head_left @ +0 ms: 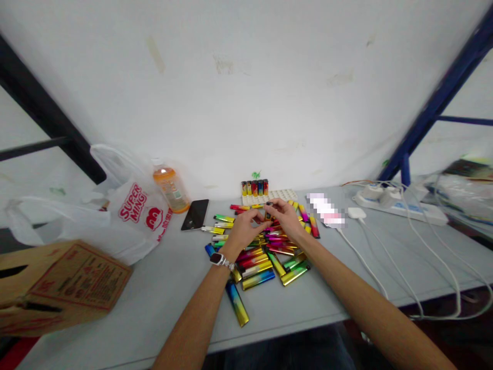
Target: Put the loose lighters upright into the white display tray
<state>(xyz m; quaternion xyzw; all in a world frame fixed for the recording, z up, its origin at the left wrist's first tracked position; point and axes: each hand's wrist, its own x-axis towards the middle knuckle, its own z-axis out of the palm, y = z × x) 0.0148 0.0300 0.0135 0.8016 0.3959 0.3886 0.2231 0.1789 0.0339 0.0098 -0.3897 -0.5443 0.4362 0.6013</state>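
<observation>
Both my hands meet over a spread of shiny, colourful lighters [258, 268] on the grey table. My left hand [249, 225], with a watch on its wrist, has its fingers curled towards my right hand [284, 215]. Between the fingertips of the two hands is a lighter [268, 209], its dark top facing up; most of it is hidden by the fingers. Just behind my hands lies a white tray [283, 195] with holes. Several lighters [254, 188] stand upright in a row at its left end.
A black phone [195, 215], an orange drink bottle [171, 187], a white plastic bag [134, 216] and a cardboard box [73, 288] are on the left. To the right lie a charging phone [326, 210], a white charger [356, 213], a power strip [400, 203] and loose cables.
</observation>
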